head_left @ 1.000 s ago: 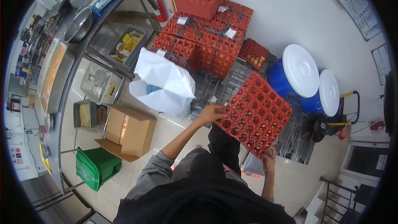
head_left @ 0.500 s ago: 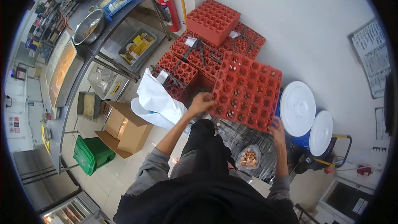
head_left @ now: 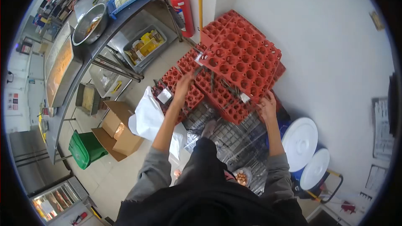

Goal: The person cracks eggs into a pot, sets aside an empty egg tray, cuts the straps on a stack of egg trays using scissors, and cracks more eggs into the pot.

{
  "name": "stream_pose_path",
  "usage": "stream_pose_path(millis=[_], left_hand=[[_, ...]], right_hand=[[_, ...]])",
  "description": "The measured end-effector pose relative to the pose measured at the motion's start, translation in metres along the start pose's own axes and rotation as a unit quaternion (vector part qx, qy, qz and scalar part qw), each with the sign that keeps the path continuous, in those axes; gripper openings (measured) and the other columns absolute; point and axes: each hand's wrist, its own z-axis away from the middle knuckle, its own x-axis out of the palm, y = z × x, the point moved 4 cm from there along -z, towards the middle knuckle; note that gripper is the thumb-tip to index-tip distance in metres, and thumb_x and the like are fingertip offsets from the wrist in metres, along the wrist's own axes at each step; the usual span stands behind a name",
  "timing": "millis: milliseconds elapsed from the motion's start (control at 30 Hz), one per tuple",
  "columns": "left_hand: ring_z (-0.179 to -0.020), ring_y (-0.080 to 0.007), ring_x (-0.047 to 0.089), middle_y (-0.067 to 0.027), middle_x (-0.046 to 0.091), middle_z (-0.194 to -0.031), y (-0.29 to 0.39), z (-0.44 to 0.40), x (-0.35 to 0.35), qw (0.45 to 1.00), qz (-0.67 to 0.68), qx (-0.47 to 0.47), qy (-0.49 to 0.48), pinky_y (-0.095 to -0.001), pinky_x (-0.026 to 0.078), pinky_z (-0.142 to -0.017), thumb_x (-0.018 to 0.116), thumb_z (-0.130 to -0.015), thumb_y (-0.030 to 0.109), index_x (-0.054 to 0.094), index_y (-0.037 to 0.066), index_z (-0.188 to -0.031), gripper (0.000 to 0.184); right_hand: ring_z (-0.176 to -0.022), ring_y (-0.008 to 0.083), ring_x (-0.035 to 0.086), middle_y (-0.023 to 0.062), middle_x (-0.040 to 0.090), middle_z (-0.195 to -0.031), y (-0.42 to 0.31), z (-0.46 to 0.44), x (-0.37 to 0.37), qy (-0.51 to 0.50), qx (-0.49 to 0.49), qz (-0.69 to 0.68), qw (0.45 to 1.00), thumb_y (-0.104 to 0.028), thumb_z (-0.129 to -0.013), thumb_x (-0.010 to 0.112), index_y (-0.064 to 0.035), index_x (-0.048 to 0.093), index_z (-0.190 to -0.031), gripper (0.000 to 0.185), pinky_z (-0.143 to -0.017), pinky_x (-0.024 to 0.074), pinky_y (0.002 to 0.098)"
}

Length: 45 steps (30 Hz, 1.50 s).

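A red egg tray [head_left: 239, 68] with rows of round cups lies slanted over the stacked red trays ahead of me. My right hand [head_left: 266, 106] is closed at its near right corner, fingers gripping the edge. Just below its left corner is my left hand [head_left: 184, 86], beside dark straps; its fingertips blur into them, so I cannot tell whether they grip anything. Beneath and around the tray stand more red egg trays [head_left: 228, 105], some with black straps and white labels. Some of the stack behind is hidden by the upper tray.
Plastic wrap covers a pallet [head_left: 234, 142] by my feet, with a bag of eggs [head_left: 242, 178] on it. A white sheet [head_left: 150, 115], a cardboard box [head_left: 121, 136] and a green bin [head_left: 86, 148] stand left. White-lidded blue drums [head_left: 299, 142] stand right, a fire extinguisher [head_left: 183, 10] behind.
The egg tray has moved up and away from me, from above the pallet to over the stack. Both hands reached forward with it; my left hand now sits below its corner.
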Motion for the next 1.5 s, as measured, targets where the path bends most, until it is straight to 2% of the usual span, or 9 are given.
stream_pose_path(millis=[367, 667, 867, 933, 1067, 1133, 1233, 1400, 1500], left_hand=[[-0.084, -0.0097, 0.054, -0.0023, 0.06, -0.093, -0.151, 0.003, 0.008, 0.998, 0.019, -0.058, -0.009, -0.024, 0.043, -0.077, 0.055, -0.09, 0.021, 0.058, 0.003, -0.114, 0.031], [-0.11, -0.0188, 0.049, -0.006, 0.048, -0.129, -0.036, -0.131, 0.026, 0.989, 0.11, -0.027, -0.093, -0.0345, 0.038, -0.093, 0.041, -0.095, 0.041, 0.041, 0.009, -0.133, 0.05], [-0.091, -0.0123, 0.055, -0.0089, 0.057, -0.119, -0.006, -0.178, 0.069, 0.99, -0.075, 0.123, -0.004, -0.03, 0.044, -0.082, 0.053, -0.091, 0.026, 0.042, 0.005, -0.134, 0.049], [-0.083, -0.0088, 0.057, -0.0071, 0.061, -0.108, 0.013, -0.158, 0.088, 0.997, -0.024, 0.07, -0.013, -0.0244, 0.045, -0.076, 0.06, -0.087, 0.018, 0.04, 0.002, -0.134, 0.054], [-0.079, -0.0079, 0.057, -0.0072, 0.06, -0.105, 0.004, -0.162, 0.124, 0.992, 0.116, 0.053, 0.012, -0.0221, 0.045, -0.072, 0.065, -0.083, 0.011, 0.035, -0.001, -0.136, 0.062], [-0.096, -0.0138, 0.057, -0.0113, 0.052, -0.122, 0.002, -0.173, 0.14, 0.99, 0.13, 0.052, -0.032, -0.0256, 0.042, -0.088, 0.064, -0.084, 0.017, 0.024, -0.006, -0.138, 0.071], [-0.102, -0.0165, 0.054, -0.0136, 0.049, -0.125, -0.006, -0.177, 0.165, 0.994, 0.089, 0.014, -0.061, -0.0277, 0.042, -0.09, 0.063, -0.085, 0.019, 0.02, -0.003, -0.141, 0.073], [-0.112, -0.0226, 0.047, -0.0157, 0.042, -0.132, -0.042, -0.198, 0.171, 0.996, 0.037, 0.077, 0.019, -0.0329, 0.042, -0.092, 0.06, -0.087, 0.021, 0.022, 0.002, -0.142, 0.07], [-0.109, -0.0279, 0.048, -0.0193, 0.038, -0.125, -0.044, -0.202, 0.167, 0.993, 0.073, 0.054, 0.069, -0.036, 0.04, -0.093, 0.062, -0.084, 0.025, 0.028, -0.001, -0.138, 0.069]], right_hand=[[-0.092, 0.0228, 0.06, 0.0143, 0.055, -0.108, 0.031, -0.205, 0.065, -0.02, -0.013, -0.01, 1.0, 0.005, -0.077, 0.054, -0.0012, 0.032, -0.131, 0.058, -0.08, 0.0513, 0.0395], [-0.086, 0.0173, 0.061, 0.0122, 0.055, -0.112, -0.037, -0.222, 0.017, -0.093, 0.014, 0.114, 0.989, 0.006, -0.074, 0.054, -0.0016, 0.038, -0.129, 0.058, -0.071, 0.0523, 0.0304], [-0.078, 0.009, 0.058, 0.0093, 0.055, -0.114, -0.093, -0.253, 0.015, -0.183, 0.046, 0.264, 0.946, 0.006, -0.073, 0.056, -0.0041, 0.041, -0.129, 0.059, -0.062, 0.0456, 0.0177], [-0.078, 0.0066, 0.055, 0.0045, 0.055, -0.112, -0.108, -0.277, 0.018, -0.203, 0.02, 0.39, 0.898, 0.005, -0.073, 0.057, -0.0084, 0.043, -0.129, 0.059, -0.062, 0.0438, 0.0165], [-0.089, 0.0101, 0.054, 0.003, 0.054, -0.114, -0.147, -0.341, 0.041, -0.238, -0.047, 0.487, 0.839, 0.002, -0.076, 0.057, -0.0104, 0.05, -0.125, 0.051, -0.072, 0.0462, 0.0231], [-0.101, 0.014, 0.054, 0.0054, 0.053, -0.121, -0.167, -0.379, 0.047, -0.204, -0.068, 0.524, 0.824, 0.0, -0.078, 0.057, -0.0104, 0.051, -0.126, 0.05, -0.082, 0.0459, 0.0273], [-0.12, 0.0204, 0.045, 0.01, 0.046, -0.133, -0.164, -0.41, 0.061, -0.212, -0.129, 0.583, 0.774, -0.012, -0.086, 0.053, -0.008, 0.047, -0.131, 0.046, -0.101, 0.0344, 0.0346], [-0.129, 0.0258, 0.035, 0.012, 0.042, -0.138, -0.109, -0.409, 0.028, -0.053, -0.235, 0.563, 0.79, -0.022, -0.09, 0.051, -0.0093, 0.042, -0.134, 0.047, -0.107, 0.0245, 0.0373], [-0.123, 0.0269, 0.042, 0.0141, 0.043, -0.135, -0.053, -0.376, 0.019, 0.03, -0.032, 0.431, 0.901, -0.027, -0.089, 0.054, -0.0078, 0.037, -0.137, 0.054, -0.103, 0.0304, 0.0364]])
